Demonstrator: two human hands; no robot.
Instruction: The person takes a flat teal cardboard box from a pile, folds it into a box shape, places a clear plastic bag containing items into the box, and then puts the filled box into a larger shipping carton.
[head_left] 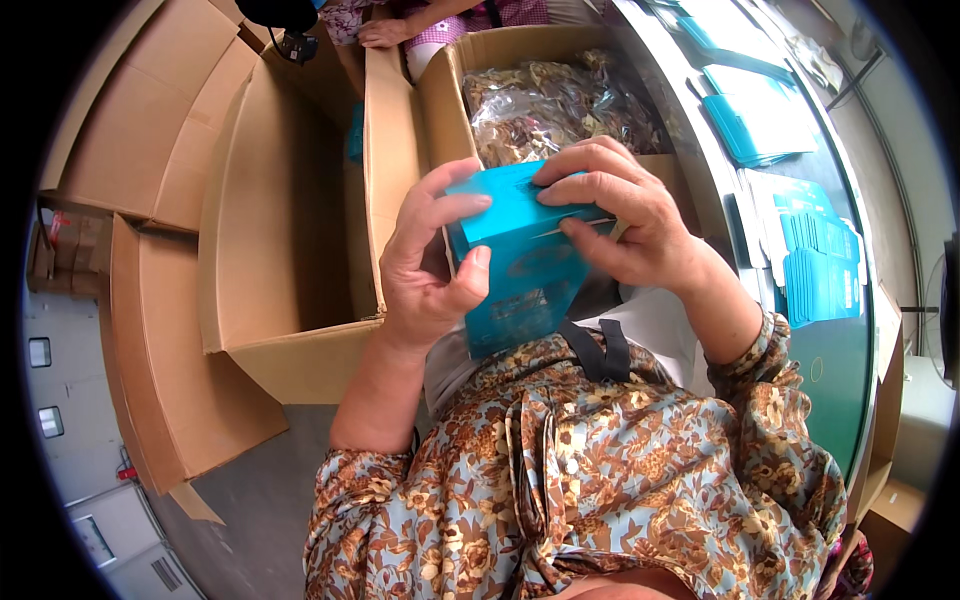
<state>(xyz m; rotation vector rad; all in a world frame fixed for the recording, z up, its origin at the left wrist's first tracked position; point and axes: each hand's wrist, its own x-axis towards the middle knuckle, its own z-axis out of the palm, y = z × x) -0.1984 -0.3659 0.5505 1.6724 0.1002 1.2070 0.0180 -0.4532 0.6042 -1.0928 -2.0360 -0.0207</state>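
Note:
A blue cardboard box (525,285) is held up in front of my lap, between both hands. My left hand (428,262) is closed on its left side, the thumb on the near face and a finger over the top edge. On the box's top right, my right hand (625,212) bends its fingers over the top panel, with its thumb at the edge just below. Whether the top is fully closed I cannot tell, and the inside of the box is hidden.
A large open carton (285,230) stands at left. Another carton (455,90) ahead holds clear plastic bags (560,105) with brownish contents. On the green-topped table (835,375) at right lie flat blue cartons (815,255). A co-worker's hand (385,33) rests on a carton edge.

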